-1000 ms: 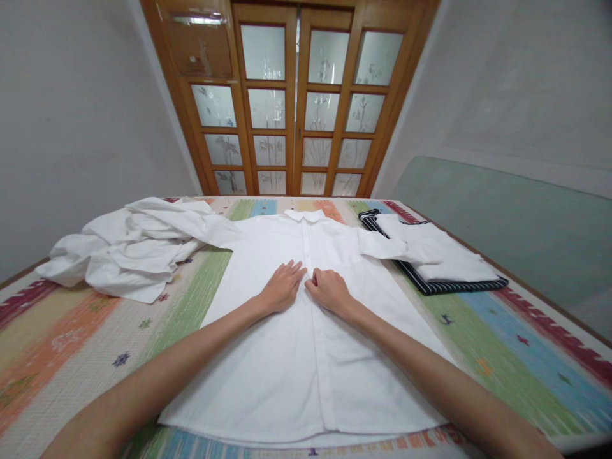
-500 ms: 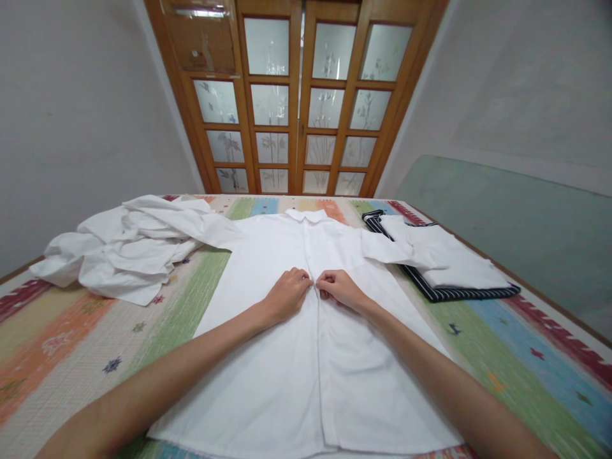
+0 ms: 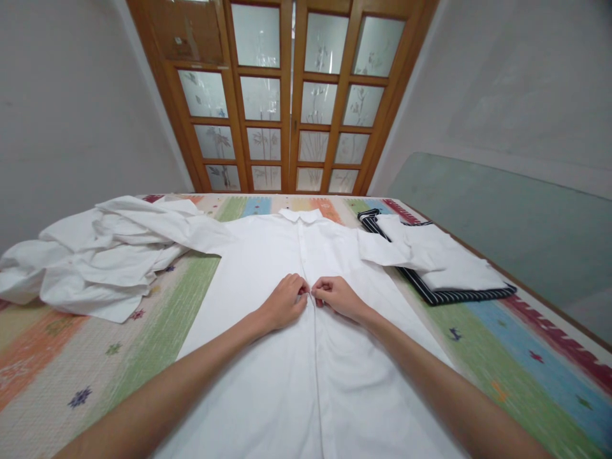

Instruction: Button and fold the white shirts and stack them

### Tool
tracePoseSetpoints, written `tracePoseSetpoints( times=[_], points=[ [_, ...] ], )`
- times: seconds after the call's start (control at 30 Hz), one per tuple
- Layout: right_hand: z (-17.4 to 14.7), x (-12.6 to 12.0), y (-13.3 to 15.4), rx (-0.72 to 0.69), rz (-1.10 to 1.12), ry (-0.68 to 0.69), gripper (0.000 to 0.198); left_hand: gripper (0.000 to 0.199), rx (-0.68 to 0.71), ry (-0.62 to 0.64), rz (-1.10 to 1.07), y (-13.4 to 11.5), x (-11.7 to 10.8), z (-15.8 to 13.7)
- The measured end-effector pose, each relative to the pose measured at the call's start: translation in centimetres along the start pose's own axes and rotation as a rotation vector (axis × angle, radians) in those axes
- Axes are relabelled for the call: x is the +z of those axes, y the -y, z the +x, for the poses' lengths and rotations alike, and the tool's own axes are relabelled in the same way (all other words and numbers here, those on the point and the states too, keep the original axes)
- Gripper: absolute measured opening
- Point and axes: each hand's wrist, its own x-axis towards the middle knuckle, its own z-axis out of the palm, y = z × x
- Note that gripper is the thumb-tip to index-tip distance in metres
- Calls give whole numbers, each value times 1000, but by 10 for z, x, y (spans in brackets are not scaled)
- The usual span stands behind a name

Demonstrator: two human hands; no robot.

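Note:
A white collared shirt [image 3: 258,255] lies spread flat, front side up, its collar pointing away from me. Both my hands meet at its front button placket, around mid-chest. My left hand [image 3: 285,299] pinches the placket edge from the left with bent fingers. From the right, my right hand [image 3: 337,296] pinches the same edge, thumb and forefinger together. The fingertips almost touch, and any button between them is too small to make out. Below the hands the placket runs down in a nearly straight line.
Crumpled white clothing [image 3: 95,248] is heaped at left, against the shirt's left sleeve. At right, folded white garments [image 3: 449,255] lie on a black-and-white striped cloth [image 3: 473,294]. A colourful striped cover [image 3: 157,325] lies beneath everything. Wood-framed glass doors [image 3: 289,95] stand behind.
My view has shifted slightly closer and to the right. Both hands stay at the placket with small finger movements, still pinching the cloth.

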Motion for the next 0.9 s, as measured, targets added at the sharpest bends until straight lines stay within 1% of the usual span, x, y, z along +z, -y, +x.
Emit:
tracePoseSetpoints(
  times=[0.23,0.47,0.57,0.77,0.9],
  points=[
    [0,0,-2,-50,-20,11,17,6,27,7,-32,6,2,-2],
    [-2,1,4,-17,-15,9,21,11,21,-38,13,4,9,-5],
    [-3,0,4,-14,-9,9,21,9,-32,-68,-26,-1,10,-6],
    [-2,0,3,0,28,17,20,6,-216,-145,-88,-13,5,-4],
    [-2,2,4,14,43,4,17,6,-288,-162,-125,-16,1,-2]
  ],
)
